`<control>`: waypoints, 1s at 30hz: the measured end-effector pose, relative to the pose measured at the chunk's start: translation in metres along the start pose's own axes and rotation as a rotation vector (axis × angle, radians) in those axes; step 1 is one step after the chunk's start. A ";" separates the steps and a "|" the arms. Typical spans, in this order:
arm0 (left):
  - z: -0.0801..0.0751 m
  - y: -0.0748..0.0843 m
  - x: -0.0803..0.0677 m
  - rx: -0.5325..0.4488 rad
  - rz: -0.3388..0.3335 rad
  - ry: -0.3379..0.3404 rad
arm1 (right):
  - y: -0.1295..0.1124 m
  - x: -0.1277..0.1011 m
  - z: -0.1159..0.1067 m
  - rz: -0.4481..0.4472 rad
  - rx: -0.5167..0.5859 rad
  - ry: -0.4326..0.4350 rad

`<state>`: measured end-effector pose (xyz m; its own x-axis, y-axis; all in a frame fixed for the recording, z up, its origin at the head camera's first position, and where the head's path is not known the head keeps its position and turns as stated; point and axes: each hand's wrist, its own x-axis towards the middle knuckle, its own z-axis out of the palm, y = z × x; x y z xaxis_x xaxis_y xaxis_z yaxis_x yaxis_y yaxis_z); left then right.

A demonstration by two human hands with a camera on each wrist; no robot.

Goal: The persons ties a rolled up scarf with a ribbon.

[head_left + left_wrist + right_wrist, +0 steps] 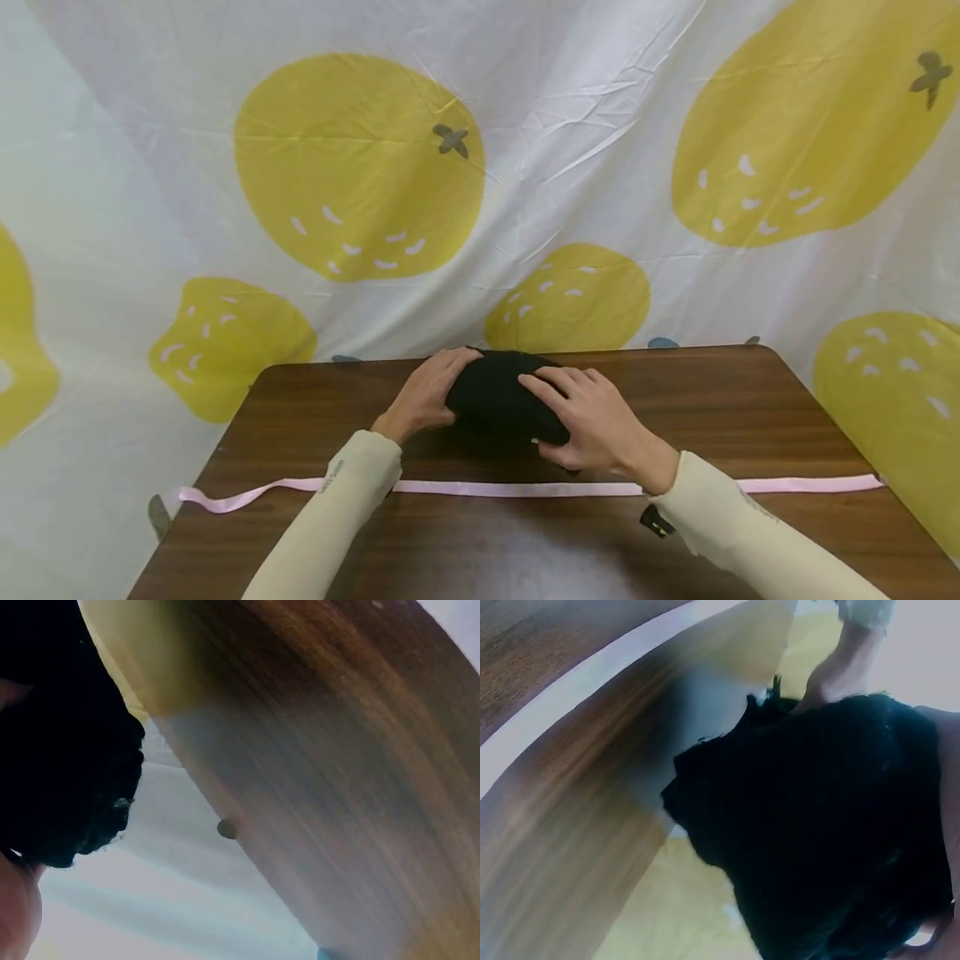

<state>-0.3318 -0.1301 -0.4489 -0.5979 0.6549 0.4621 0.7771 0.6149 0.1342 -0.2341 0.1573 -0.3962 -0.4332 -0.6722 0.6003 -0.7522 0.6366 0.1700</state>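
Note:
A rounded black knit bundle (498, 404) lies on the far middle of a brown wooden table (750, 400). My left hand (427, 392) curls round its left side, fingers over the far top edge. From the right, my right hand (585, 412) holds it with fingers across the top and thumb at the near edge. The left wrist view shows the black bundle (60, 750) close up, over the table's edge. In the right wrist view the black bundle (817, 825) fills the frame, with the left hand (840, 667) behind it.
A long pink ribbon (510, 488) lies flat across the table from left to right, between the bundle and me, under both forearms. A white backdrop cloth (585, 125) printed with yellow fruit hangs close behind and around the table.

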 end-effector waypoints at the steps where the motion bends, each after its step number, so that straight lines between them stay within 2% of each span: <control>1: 0.000 0.001 0.001 0.005 0.006 0.001 | -0.003 0.001 -0.002 0.000 -0.020 -0.005; 8: -0.004 0.006 0.002 0.046 0.058 0.012 | -0.026 0.004 -0.011 0.005 -0.155 -0.036; 17: -0.004 0.010 0.005 0.057 0.107 0.028 | -0.047 0.007 -0.015 -0.010 -0.269 -0.009; 22: -0.004 0.014 0.010 0.043 0.152 0.039 | -0.065 0.007 -0.017 0.025 -0.304 0.006; 30: -0.001 0.021 0.014 0.032 0.185 0.047 | -0.091 0.006 -0.023 0.110 -0.341 -0.021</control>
<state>-0.3231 -0.1084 -0.4390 -0.4350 0.7371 0.5171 0.8658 0.5002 0.0154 -0.1569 0.1041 -0.3903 -0.5148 -0.5982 0.6142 -0.4933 0.7926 0.3584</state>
